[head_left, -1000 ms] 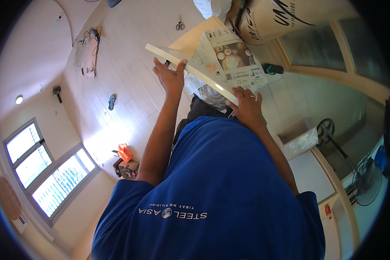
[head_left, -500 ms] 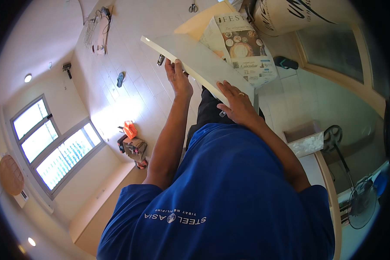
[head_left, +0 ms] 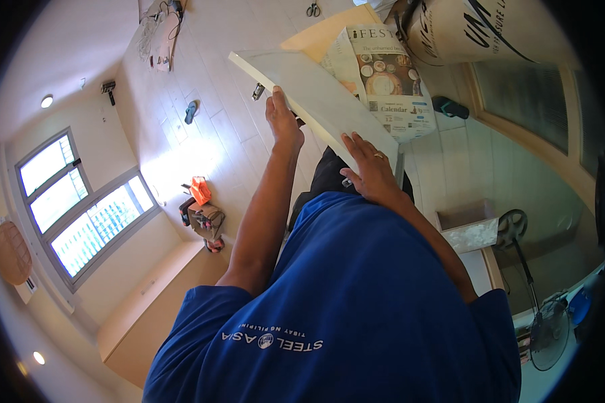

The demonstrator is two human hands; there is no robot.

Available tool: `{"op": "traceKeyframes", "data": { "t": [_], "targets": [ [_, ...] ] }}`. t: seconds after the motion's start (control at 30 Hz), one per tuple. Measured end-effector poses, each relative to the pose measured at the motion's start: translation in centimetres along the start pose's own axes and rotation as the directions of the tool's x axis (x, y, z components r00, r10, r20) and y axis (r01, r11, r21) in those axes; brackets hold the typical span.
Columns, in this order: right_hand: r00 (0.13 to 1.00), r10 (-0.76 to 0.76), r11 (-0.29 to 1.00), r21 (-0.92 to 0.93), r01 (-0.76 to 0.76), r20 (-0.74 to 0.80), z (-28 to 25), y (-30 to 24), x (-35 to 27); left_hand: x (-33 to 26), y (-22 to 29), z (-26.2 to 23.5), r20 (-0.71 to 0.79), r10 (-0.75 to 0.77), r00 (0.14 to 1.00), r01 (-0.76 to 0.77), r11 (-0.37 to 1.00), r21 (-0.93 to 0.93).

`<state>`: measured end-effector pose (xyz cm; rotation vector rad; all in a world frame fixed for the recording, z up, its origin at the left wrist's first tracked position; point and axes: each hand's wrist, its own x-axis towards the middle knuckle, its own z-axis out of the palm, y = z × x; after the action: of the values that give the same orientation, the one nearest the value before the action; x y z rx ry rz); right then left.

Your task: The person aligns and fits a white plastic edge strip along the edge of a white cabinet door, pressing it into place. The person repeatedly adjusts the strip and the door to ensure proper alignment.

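A white cabinet door (head_left: pixel 316 91) is tilted in front of me, with a metal hinge (head_left: pixel 257 92) on its left edge. My left hand (head_left: pixel 284 122) grips that edge just below the hinge, thumb up along it and the other fingers partly hidden underneath. Flat on the near end of the door lies my right hand (head_left: pixel 376 164), its fingers stretched out and a ring on one. Its thumb reaches over the edge beside a second metal hinge (head_left: pixel 346 182). The door's underside is hidden.
Beyond the door are a newspaper sheet (head_left: pixel 390 80) and a tan board (head_left: pixel 329 33). Slippers (head_left: pixel 191 112) (head_left: pixel 450 107), scissors (head_left: pixel 313 9) and a tool bag (head_left: pixel 206 220) lie on the tiled floor. At right stand an open drawer-like box (head_left: pixel 469 232) and a fan (head_left: pixel 550 332).
The whole view has shifted slightly. The door and both hands appear a little farther right, with the same hold on the door.
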<state>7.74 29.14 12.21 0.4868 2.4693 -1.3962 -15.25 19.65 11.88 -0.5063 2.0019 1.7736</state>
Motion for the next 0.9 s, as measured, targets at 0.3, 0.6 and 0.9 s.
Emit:
{"op": "traceKeyframes", "data": {
  "t": [0.3,0.6,0.9],
  "targets": [
    [0.999,0.026,1.000,0.011,-0.026,0.021,-1.0,0.5,0.3,1.3,3.1,1.7,0.016,-0.210,0.977,0.211,0.978,-0.010],
    [1.000,-0.001,1.000,0.018,0.002,-0.017,-0.5,0.6,0.2,3.6,4.5,0.2,0.158,-0.322,0.933,0.320,0.947,0.039],
    [0.999,0.003,1.000,0.021,-0.002,-0.048,-0.7,0.2,0.2,-3.1,-0.9,-1.4,0.216,-0.245,0.945,0.218,0.966,0.140]
  ]
}}
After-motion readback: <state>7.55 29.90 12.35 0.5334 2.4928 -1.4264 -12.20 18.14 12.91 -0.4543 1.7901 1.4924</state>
